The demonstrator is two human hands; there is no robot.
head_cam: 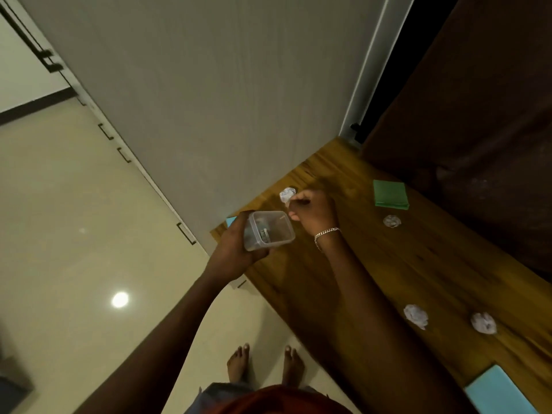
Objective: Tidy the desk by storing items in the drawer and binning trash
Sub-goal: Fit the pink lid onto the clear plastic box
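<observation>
Over the left edge of the brown wooden table (373,264), the clear square plastic container (270,231) is gripped by the left hand (236,249), with small items inside. The right hand (312,212), fingers curled, sits just beside a crumpled white paper ball (287,194); whether it holds anything cannot be told. A green square pad (390,194) lies farther right on the table.

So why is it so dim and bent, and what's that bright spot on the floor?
Head view: dim, yellowish light; the bright spot on the floor is glare off glossy tile; the wide lens tilts and skews the desk; the right hand and the clear container in the left hand look soft.
</observation>
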